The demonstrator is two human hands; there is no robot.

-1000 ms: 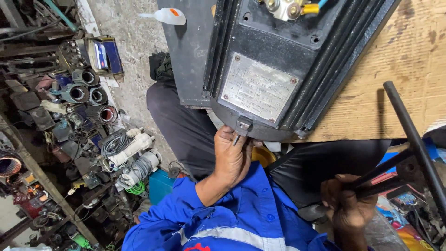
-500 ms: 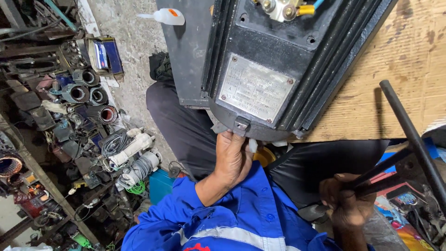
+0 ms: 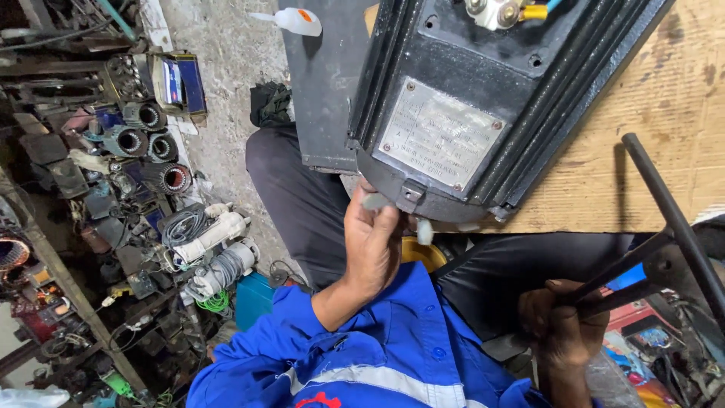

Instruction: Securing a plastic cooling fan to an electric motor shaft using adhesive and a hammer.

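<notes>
A large black electric motor (image 3: 483,98) with a grey metal nameplate (image 3: 442,136) lies on a wooden board (image 3: 664,151). My left hand (image 3: 371,245) reaches up to the motor's lower rim by a small lug. Its fingertips pinch a small whitish piece (image 3: 375,201), and another pale bit (image 3: 424,231) hangs just to the right. My right hand (image 3: 563,332), low on the right, is closed around a black metal bar tool (image 3: 664,227) that runs up to the right. Blue sleeves with a reflective stripe cover both my arms.
Dark-trousered legs (image 3: 302,196) show beneath the motor. A white squeeze bottle (image 3: 294,20) lies on the concrete floor at the top. Motor stators, coils and cables (image 3: 151,151) crowd the shelves on the left. A yellow object (image 3: 423,253) sits under the motor.
My left hand has shifted slightly and its fingers have risen to the motor's rim, with a pale bit now showing beside them. The right hand keeps its hold on the bar.
</notes>
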